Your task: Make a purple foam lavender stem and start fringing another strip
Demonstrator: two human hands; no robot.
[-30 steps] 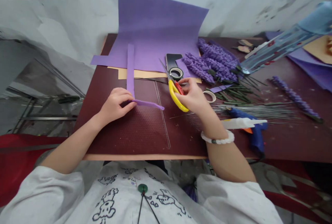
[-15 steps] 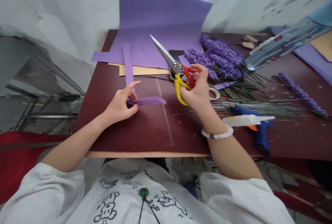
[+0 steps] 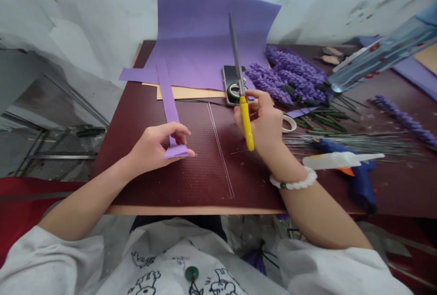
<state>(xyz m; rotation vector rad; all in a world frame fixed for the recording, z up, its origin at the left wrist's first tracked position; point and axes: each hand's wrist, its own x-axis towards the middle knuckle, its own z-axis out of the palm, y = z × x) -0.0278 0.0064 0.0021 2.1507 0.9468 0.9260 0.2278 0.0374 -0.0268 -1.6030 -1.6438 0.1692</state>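
Note:
My left hand (image 3: 153, 147) pinches the near end of a long purple foam strip (image 3: 167, 97), which is folded over at my fingertips and runs away toward the big purple sheet (image 3: 205, 44). My right hand (image 3: 268, 124) grips yellow-handled scissors (image 3: 241, 81), held upright with the blades closed and pointing away from me. A white bead bracelet (image 3: 295, 182) is on that wrist. Both hands hover over the dark red table (image 3: 191, 172).
A phone (image 3: 230, 78) with a tape roll on it lies behind the scissors. Purple lavender-like stems (image 3: 290, 81) are piled at right, above thin wires (image 3: 348, 142) and a blue glue gun (image 3: 344, 165). Another tape ring (image 3: 289, 123) lies beside my right hand.
My right hand lifted the scissors off the table and swung the blades from lying leftward to pointing straight away. My left hand pulled the strip's end nearer and folded it shorter.

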